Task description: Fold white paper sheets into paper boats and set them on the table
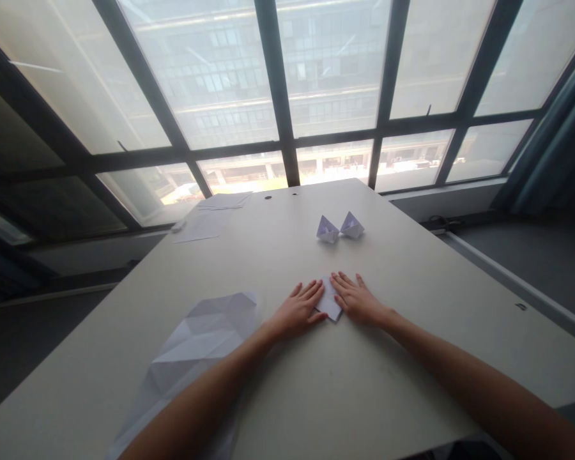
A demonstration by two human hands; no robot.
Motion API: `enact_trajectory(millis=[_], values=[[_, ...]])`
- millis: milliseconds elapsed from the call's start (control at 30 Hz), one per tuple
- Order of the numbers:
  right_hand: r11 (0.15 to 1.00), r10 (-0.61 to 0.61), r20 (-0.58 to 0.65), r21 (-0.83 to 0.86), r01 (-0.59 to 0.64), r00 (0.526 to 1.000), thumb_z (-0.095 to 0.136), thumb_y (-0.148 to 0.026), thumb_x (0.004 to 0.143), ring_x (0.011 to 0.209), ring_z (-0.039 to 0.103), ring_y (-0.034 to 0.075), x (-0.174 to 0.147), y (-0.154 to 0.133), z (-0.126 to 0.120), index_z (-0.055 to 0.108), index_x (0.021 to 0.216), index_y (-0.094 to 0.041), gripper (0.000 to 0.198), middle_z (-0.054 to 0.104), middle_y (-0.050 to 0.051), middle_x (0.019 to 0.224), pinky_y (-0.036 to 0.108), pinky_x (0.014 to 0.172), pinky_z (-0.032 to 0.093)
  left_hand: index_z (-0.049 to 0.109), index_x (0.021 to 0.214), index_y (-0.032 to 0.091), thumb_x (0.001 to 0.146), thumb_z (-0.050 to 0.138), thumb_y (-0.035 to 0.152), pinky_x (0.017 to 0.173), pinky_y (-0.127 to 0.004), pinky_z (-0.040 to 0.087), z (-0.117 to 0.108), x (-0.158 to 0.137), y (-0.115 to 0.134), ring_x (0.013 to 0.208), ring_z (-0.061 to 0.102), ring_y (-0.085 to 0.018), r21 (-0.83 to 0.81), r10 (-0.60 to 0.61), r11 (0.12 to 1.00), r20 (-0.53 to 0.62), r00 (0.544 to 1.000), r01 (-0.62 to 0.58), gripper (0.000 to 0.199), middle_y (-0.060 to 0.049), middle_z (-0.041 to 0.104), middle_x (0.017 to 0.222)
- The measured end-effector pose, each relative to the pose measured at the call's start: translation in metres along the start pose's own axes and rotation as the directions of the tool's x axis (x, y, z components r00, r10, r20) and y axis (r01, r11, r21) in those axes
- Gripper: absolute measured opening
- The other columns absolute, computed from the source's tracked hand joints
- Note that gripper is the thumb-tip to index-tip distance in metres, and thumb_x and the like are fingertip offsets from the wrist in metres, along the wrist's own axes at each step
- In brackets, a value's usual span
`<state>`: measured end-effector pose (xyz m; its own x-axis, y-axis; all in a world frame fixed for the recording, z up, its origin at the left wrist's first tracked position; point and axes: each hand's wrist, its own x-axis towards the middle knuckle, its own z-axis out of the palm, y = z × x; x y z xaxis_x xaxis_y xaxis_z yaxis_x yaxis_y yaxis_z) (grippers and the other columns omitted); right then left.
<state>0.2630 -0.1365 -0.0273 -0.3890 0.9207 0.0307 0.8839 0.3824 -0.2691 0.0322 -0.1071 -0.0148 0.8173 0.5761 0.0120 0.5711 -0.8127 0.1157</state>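
Observation:
A small folded piece of white paper lies flat on the white table, with one corner pointing toward me. My left hand rests on its left side, fingers stretched out and thumb near the lower corner. On the right side, my right hand lies with its fingers extended over the paper's edge. Both hands cover parts of the paper. Beyond them stand two folded paper boats, the left boat and the right boat, close beside each other.
A large creased sheet of paper lies under and beside my left forearm. Several flat paper sheets are at the table's far left. Tall windows rise behind the table, and a blue curtain hangs at the right.

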Motion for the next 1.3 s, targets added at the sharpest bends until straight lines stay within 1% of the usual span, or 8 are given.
enact_trajectory(millis=[167, 400, 633, 800, 1033, 1100, 1167, 1300], values=[[0.999, 0.018, 0.003, 0.027, -0.018, 1.0, 0.017, -0.037, 0.1, 0.148, 0.01, 0.024, 0.0, -0.001, -0.003, 0.019, 0.154, -0.016, 0.058, 0.017, 0.008, 0.159, 0.058, 0.115, 0.004, 0.005, 0.155, 0.022, 0.097, 0.02, 0.063, 0.119, -0.045, 0.008, 0.001, 0.0, 0.001, 0.148, 0.008, -0.023, 0.006, 0.003, 1.0, 0.01, 1.0, -0.003, 0.073, -0.006, 0.008, 0.16], [0.989, 0.013, 0.054, 0.148, -0.021, 0.998, 0.006, -0.056, 0.098, 0.148, 0.008, 0.025, -0.001, -0.001, -0.014, 0.023, 0.153, -0.015, 0.07, 0.017, 0.01, 0.159, 0.057, 0.115, 0.002, 0.01, 0.155, 0.025, 0.097, 0.025, 0.062, 0.118, -0.045, 0.01, 0.001, 0.0, 0.002, 0.148, 0.012, -0.024, -0.016, 0.008, 1.0, -0.022, 1.0, -0.009, 0.07, -0.007, 0.013, 0.16], [0.995, -0.021, 0.056, 0.096, 0.015, 0.998, 0.038, -0.055, 0.093, 0.148, 0.005, 0.027, -0.003, 0.002, -0.011, 0.017, 0.154, -0.016, 0.075, 0.013, 0.011, 0.16, 0.055, 0.116, -0.001, 0.012, 0.155, 0.025, 0.097, 0.022, 0.061, 0.119, -0.043, 0.009, -0.001, 0.0, 0.004, 0.148, 0.011, -0.022, -0.016, -0.005, 1.0, -0.022, 1.0, 0.004, 0.069, -0.005, 0.014, 0.16], [0.997, -0.026, 0.059, 0.08, 0.021, 0.998, 0.031, -0.053, 0.096, 0.148, 0.005, 0.027, -0.003, 0.001, -0.011, 0.017, 0.154, -0.017, 0.07, 0.012, 0.01, 0.16, 0.058, 0.115, -0.001, 0.015, 0.154, 0.018, 0.099, 0.017, 0.058, 0.118, -0.048, 0.012, 0.004, -0.001, 0.002, 0.148, 0.01, -0.025, -0.002, -0.14, 0.99, -0.049, 0.989, 0.14, 0.069, -0.01, 0.015, 0.16], [0.998, -0.035, 0.057, 0.055, 0.032, 0.998, 0.027, -0.056, 0.096, 0.148, 0.005, 0.027, -0.002, 0.0, -0.011, 0.017, 0.154, -0.016, 0.071, 0.01, 0.01, 0.16, 0.057, 0.115, 0.0, 0.023, 0.151, 0.007, 0.1, 0.018, 0.051, 0.117, -0.052, 0.018, 0.011, -0.001, -0.005, 0.147, 0.015, -0.029, -0.069, -0.349, 0.937, -0.16, 0.923, 0.342, 0.067, -0.019, 0.025, 0.156], [0.998, -0.039, 0.048, 0.05, 0.036, 0.998, 0.026, -0.054, 0.097, 0.148, 0.005, 0.026, -0.002, 0.0, -0.01, 0.017, 0.154, -0.016, 0.069, 0.01, 0.01, 0.16, 0.057, 0.115, 0.0, 0.022, 0.152, 0.01, 0.102, 0.02, 0.045, 0.118, -0.049, 0.02, 0.007, 0.0, -0.005, 0.146, 0.018, -0.025, -0.128, -0.311, 0.949, -0.202, 0.929, 0.289, 0.061, -0.016, 0.028, 0.155], [0.998, -0.043, 0.039, 0.046, 0.041, 0.998, 0.025, -0.052, 0.098, 0.148, 0.005, 0.026, -0.002, 0.0, -0.009, 0.017, 0.154, -0.017, 0.067, 0.01, 0.01, 0.16, 0.057, 0.115, 0.001, 0.02, 0.153, 0.017, 0.102, 0.025, 0.04, 0.119, -0.044, 0.02, 0.001, 0.001, -0.004, 0.146, 0.019, -0.02, -0.16, -0.169, 0.978, -0.207, 0.964, 0.137, 0.057, -0.01, 0.029, 0.156], [0.999, -0.042, 0.043, 0.034, 0.041, 0.998, 0.024, -0.048, 0.098, 0.148, 0.006, 0.027, -0.003, 0.001, -0.008, 0.017, 0.154, -0.017, 0.064, 0.011, 0.01, 0.16, 0.058, 0.115, 0.003, 0.024, 0.152, 0.026, 0.098, 0.041, 0.044, 0.12, -0.043, 0.018, -0.009, 0.0, -0.001, 0.145, 0.024, -0.02, -0.176, 0.078, 0.98, -0.095, 0.992, -0.094, 0.059, -0.004, 0.03, 0.156]])
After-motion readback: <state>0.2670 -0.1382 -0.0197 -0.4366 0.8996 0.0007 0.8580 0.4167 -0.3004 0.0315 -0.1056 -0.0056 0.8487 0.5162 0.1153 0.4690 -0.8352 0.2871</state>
